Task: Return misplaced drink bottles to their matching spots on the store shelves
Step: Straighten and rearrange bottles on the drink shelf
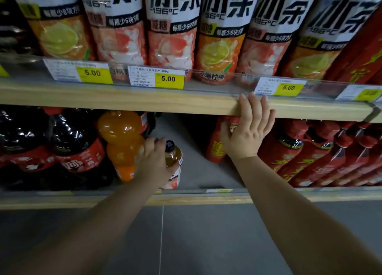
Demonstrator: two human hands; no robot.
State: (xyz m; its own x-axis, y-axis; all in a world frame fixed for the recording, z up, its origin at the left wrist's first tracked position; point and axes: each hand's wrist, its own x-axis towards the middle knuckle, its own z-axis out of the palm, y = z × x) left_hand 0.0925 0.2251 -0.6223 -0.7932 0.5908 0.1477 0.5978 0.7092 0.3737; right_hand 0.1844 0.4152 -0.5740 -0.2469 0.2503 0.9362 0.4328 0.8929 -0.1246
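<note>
Here, the person's left hand (153, 161) is reaching in below the upper shelf board (144, 101) and gripping a small bottle (175, 156), fingers curling round its shoulder just under the dark cap. The small bottle is standing upright on the lower shelf (192, 134), under the middle of the board, and its pale label with a pink patch is showing beneath the palm. Just beside it, below the board's left part, an orange soda bottle (119, 134) is standing, and the left hand's fingertips are lying against or very near it; which is hard to tell. Further left beneath the board, dark cola bottles (72, 134) with red labels are crowding together.

The right hand (246, 130) is lying open against the front face of the board, fingers straight and spread with their tips reaching the board's top edge. Its thumb is pointing toward a red bottle (215, 146) standing just under the board; whether they are touching cannot be told. More red bottles (310, 150) are filling the space below the board's right end.

Above the board, tall tea bottles (171, 27) are standing in a row, with yellow price tags (168, 79) reading 5.00 sitting in a clear strip along its upper edge.
</note>
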